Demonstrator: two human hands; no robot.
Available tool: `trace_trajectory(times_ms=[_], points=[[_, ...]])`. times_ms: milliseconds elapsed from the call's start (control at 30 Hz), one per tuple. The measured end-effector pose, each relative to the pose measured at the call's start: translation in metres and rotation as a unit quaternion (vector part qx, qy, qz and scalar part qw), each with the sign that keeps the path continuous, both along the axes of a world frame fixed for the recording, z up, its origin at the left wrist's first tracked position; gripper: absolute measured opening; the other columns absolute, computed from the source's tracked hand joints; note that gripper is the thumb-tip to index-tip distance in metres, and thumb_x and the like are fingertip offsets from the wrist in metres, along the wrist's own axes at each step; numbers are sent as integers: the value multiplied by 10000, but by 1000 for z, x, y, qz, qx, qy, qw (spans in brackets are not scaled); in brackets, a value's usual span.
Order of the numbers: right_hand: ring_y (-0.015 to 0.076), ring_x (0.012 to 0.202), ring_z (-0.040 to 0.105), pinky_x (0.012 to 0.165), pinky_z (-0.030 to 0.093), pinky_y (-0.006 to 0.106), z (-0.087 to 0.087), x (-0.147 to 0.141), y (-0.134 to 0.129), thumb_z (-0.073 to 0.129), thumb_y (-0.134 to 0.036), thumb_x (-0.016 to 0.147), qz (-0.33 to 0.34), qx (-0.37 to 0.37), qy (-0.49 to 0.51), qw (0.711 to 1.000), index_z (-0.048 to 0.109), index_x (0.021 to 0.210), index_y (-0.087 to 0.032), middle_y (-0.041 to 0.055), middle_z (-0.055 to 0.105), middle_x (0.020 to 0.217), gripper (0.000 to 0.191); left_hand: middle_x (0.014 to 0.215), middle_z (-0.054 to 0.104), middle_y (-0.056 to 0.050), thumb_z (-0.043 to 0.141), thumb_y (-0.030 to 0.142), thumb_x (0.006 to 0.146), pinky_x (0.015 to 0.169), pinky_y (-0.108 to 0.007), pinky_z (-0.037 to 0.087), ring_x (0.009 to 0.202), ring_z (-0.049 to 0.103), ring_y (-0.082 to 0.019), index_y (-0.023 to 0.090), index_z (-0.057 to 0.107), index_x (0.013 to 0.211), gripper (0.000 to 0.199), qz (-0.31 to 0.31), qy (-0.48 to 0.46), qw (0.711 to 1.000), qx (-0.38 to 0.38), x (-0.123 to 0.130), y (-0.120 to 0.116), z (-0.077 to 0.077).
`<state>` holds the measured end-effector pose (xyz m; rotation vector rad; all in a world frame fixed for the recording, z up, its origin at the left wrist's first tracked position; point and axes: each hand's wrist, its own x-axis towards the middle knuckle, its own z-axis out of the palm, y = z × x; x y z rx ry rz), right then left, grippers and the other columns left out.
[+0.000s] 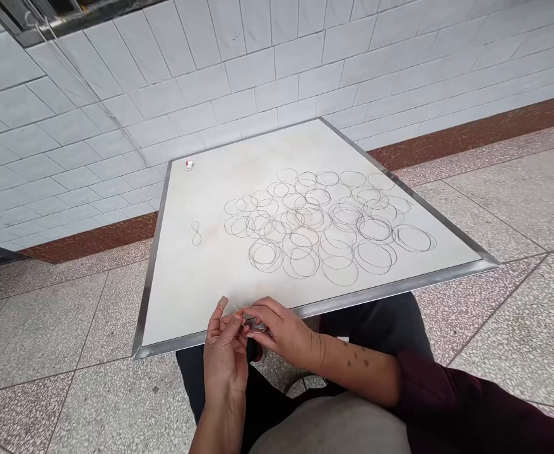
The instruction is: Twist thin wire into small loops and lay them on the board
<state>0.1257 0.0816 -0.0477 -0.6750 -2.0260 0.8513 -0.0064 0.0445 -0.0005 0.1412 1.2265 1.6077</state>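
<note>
My left hand (224, 356) and my right hand (284, 331) meet at the table's near edge. Between their fingertips is a thin wire (257, 330), bent into loops. My left thumb and fingers pinch it, and a pale wrap covers one left fingertip. The right fingers close on the wire's other side. Many thin wire rings (338, 271) lie overlapping on the white table (187, 296), beyond and to the right of my hands. A small figure-eight wire (196, 233) lies apart on the left.
A small red and white object (190, 165) sits near the table's far left corner. Metal trim (400, 287) edges the tabletop. A white tiled wall (211, 88) stands behind the table. My legs are under the near edge.
</note>
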Motion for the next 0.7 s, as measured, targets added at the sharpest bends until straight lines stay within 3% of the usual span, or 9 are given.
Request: trace_trajectory(times_ms=[367,700], points=[[208,993,605,863,566,368,-3,-3,-3,563,-163,925,6,4,18,1000,510,1298,-233,98,608,1108,383,690,668,11,782,40,658,663,-207,537,651,654,-104,128,592,1234,613,-7,-25,1000,12,-2,-1,-5],[165,801,612,695,550,295,1,-8,-6,548,-104,864,12,-65,60,996,590,1129,-226,63,620,970,295,705,673,-8,794,52,666,674,-227,544,677,663,-117,123,647,1158,518,-3,-59,998,4,-4,-6,-1]])
